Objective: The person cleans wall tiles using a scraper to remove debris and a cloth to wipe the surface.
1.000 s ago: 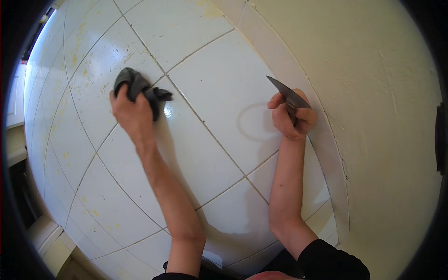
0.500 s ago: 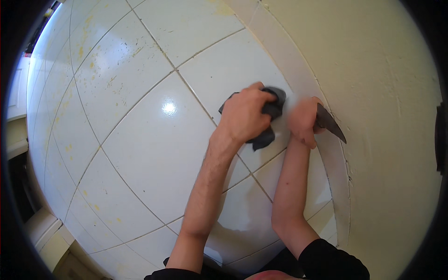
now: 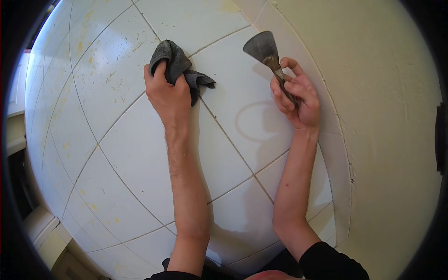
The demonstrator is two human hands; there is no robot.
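My left hand (image 3: 169, 98) is closed on a crumpled dark grey cloth (image 3: 171, 58), which bunches over the fingers and trails to the right against the white tiles. To the right, my right hand (image 3: 301, 95) grips a putty knife (image 3: 261, 46) by its handle. The wide, flared grey blade points up and left, with brownish smears near its neck. The knife appears held off the floor, its faint shadow falling on the tile beside it. Part of the handle is hidden by the fingers.
White floor tiles (image 3: 140, 177) with dark joints spread under both arms. Yellowish stains and dark specks (image 3: 109, 74) mark the tiles at the upper left. A pale skirting (image 3: 322, 100) runs along the cream wall (image 3: 387, 116) on the right. White furniture or door frames (image 3: 44, 228) stand far left.
My left hand has moved left and away from me with the cloth, apart from the right hand. My right hand has turned, swinging the putty knife's blade from the wall side to point up-left.
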